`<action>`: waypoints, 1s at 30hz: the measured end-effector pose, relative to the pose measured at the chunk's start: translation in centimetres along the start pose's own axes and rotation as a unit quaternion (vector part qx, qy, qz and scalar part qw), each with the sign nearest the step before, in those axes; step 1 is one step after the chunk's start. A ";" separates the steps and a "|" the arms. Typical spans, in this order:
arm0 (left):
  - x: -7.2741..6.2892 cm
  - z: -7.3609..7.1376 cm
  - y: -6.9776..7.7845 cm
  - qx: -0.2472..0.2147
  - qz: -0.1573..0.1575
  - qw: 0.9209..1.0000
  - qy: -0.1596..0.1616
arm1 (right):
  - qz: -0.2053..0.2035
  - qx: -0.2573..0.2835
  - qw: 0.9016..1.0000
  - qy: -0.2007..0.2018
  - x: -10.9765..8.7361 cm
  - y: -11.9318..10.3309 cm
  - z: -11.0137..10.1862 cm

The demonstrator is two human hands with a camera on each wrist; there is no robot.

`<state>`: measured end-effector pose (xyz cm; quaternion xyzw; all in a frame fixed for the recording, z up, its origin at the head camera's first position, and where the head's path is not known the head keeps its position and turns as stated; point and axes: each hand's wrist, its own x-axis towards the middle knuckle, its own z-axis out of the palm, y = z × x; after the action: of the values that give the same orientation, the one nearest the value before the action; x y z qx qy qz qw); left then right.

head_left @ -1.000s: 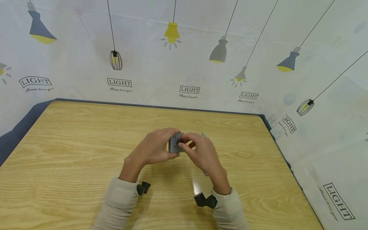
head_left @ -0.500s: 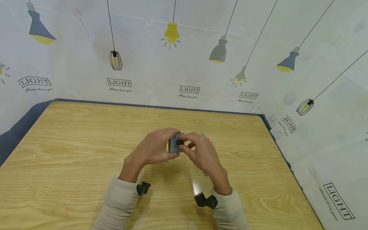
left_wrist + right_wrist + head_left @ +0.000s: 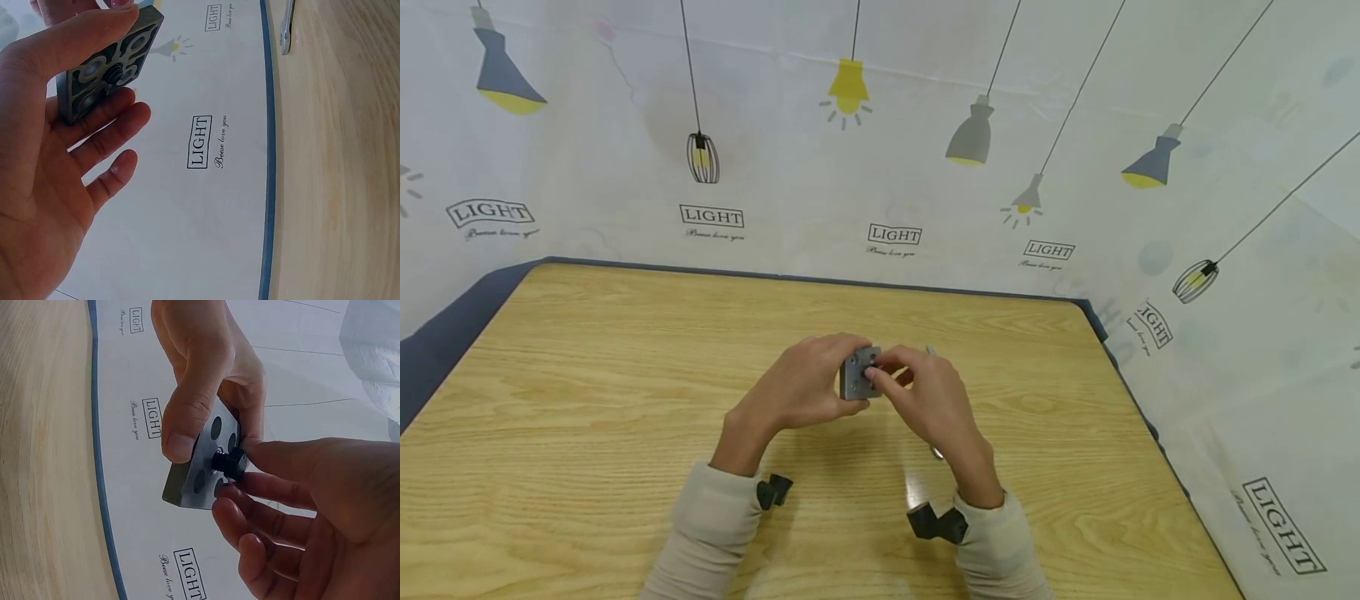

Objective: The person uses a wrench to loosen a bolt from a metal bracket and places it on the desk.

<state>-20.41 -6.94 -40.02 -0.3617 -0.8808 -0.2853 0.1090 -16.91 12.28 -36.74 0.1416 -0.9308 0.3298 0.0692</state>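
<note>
A square grey metal plate (image 3: 854,381) with several round holes is gripped at its edges by my left hand (image 3: 808,381), above the table. In the left wrist view the plate's (image 3: 85,79) other side shows recessed, curved shapes. A black bolt (image 3: 232,464) stands in the plate's middle hole, part of its shank showing between head and plate. My right hand (image 3: 929,398) pinches the bolt head between thumb and index finger, its other fingers loosely curled near the plate.
A thin silver metal tool, wrench-like (image 3: 287,28), lies on the wooden table (image 3: 625,358), mostly hidden behind my right hand in the head view. A printed white sheet (image 3: 790,167) rises behind the table's far edge. Both sleeves carry black mounts (image 3: 936,523).
My right thumb and fingertips have shifted slightly around the bolt head, which showed more half a second ago. The left hand and plate have stayed in place.
</note>
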 end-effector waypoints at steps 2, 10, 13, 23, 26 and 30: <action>0.0 0.0 0.0 0.000 0.000 1.000 0.000 | -0.004 -0.001 1.000 0.001 0.0 0.0 0.1; 0.0 0.0 -0.1 0.001 -0.001 1.000 -0.001 | -0.028 0.004 1.000 0.002 0.1 0.1 0.1; 0.0 0.0 -0.1 0.000 0.001 1.000 0.000 | -0.037 0.008 0.999 0.002 0.0 0.2 0.1; 0.0 0.1 -0.2 -0.003 0.005 1.000 0.003 | -0.047 -0.006 0.999 -0.006 -0.2 0.1 -0.1; 0.0 0.1 -0.2 -0.003 0.006 1.000 0.004 | -0.050 -0.007 0.999 -0.008 -0.3 0.2 -0.1; 0.0 0.1 -0.2 -0.001 0.007 1.000 0.005 | -0.046 -0.001 0.999 -0.014 -0.2 0.2 -0.2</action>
<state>-20.57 -6.97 -40.18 -0.3667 -0.8774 -0.2874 0.1147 -16.77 12.65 -36.77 0.1892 -0.9245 0.3230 0.0715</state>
